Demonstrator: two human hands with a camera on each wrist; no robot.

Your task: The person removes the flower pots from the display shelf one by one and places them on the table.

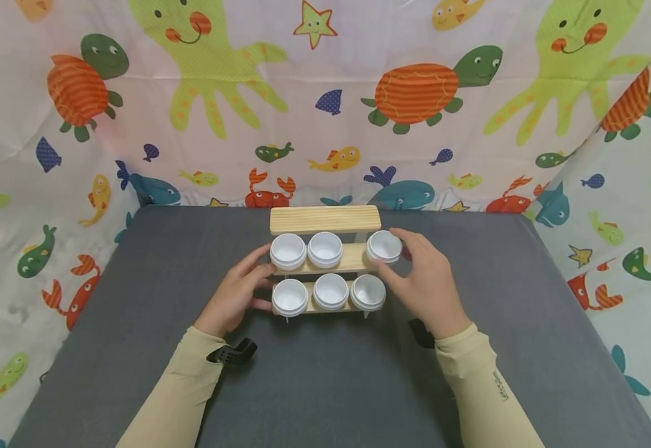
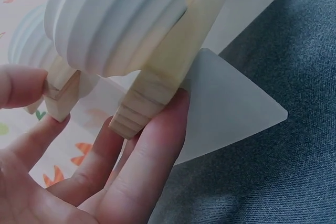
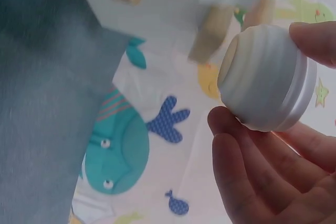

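By the right hand (image 1: pixel 426 283), at four o'clock of the wooden stand (image 1: pixel 354 259), one white cup (image 1: pixel 383 246) is pinched at its sides, the thumb and fingers being parted only as wide as the cup; by this grip, it may be supposed, the round opening is kept uncovered. The cup is found at two o'clock, by the end of the middle step (image 1: pixel 354 251); whether the wood is touched by its base cannot be told. By the left hand (image 1: pixel 232 295), at eight o'clock, the step ends are gripped with curled fingers, probably so that sliding is prevented. Two cups (image 1: pixel 288 250) are placed side by side on the middle step, towards ten and twelve o'clock, and three more cups (image 1: pixel 331 291) are lined along the front step (image 1: pixel 312 307), at six o'clock. At twelve o'clock, straight pale grain is shown by the top board (image 1: pixel 325 220). The cups are smooth, rounded and ringed with ridges; the side support (image 2: pixel 231 111) is flat, whitish and pointed; the dark cloth (image 1: pixel 325 386) is coarsely woven
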